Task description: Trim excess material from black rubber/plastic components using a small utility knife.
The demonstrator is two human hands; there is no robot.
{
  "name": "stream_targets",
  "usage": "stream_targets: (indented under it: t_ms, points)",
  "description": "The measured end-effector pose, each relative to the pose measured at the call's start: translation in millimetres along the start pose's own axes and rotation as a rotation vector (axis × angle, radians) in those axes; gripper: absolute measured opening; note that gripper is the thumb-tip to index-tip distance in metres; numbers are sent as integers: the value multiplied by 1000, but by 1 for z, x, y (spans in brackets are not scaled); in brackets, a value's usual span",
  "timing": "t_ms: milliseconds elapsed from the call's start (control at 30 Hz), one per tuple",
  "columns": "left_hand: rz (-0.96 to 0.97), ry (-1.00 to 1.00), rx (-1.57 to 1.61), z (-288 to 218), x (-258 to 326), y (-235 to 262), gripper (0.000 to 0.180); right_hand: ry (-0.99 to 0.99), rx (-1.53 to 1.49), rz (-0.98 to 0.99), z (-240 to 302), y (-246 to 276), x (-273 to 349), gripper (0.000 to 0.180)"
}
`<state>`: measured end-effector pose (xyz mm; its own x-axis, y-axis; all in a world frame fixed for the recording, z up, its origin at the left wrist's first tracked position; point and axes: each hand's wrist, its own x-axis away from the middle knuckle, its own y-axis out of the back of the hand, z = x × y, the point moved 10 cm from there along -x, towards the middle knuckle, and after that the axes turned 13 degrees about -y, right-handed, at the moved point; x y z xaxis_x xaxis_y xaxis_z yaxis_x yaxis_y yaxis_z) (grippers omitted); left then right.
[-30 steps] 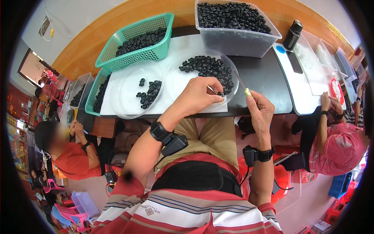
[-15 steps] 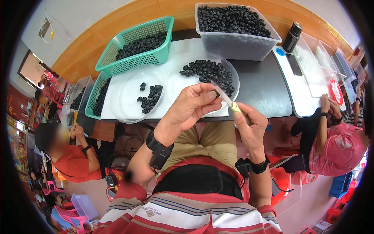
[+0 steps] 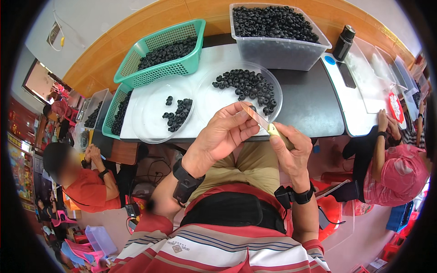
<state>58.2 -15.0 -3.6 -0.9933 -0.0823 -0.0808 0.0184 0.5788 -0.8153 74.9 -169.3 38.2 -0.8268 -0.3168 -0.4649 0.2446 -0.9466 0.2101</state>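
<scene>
My right hand grips a knife by its yellow-green handle. Its blade points up and left, across the fingertips of my left hand. Those fingers are closed in a pinch on a small black ring-shaped part, mostly hidden behind the blade and fingers. Just beyond my hands, a clear round tray holds many similar black parts with holes in them. To the left, another clear round tray carries a smaller group of them.
A green basket and a clear plastic bin, both with black parts, stand at the back. Another green basket is at the left. A black bottle and a phone lie right. People sit on both sides.
The knife blade has swung slightly up and left, lying further over my left fingertips. My left hand still pinches the small part, and the trays look unchanged.
</scene>
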Motion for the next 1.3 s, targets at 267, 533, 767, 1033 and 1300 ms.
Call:
stream_targets:
  t_ms: [267, 533, 767, 1033, 1300]
  points:
    - [97, 4, 41, 5, 14, -16, 23, -121, -18, -118, -29, 14, -6, 27]
    - [20, -62, -55, -12, 18, -10, 20, -289, -150, -147, -49, 31, -14, 29]
    - [-142, -222, -461, -62, 40, 21, 18, -354, -152, -110, -72, 29, -15, 30]
    - [-352, -545, -1505, -163, 72, 44, 19, -365, -162, -94, -79, 27, -16, 30]
    - [-458, -474, -1882, -194, 75, 75, 21, -381, -134, -96, -82, 27, -15, 28]
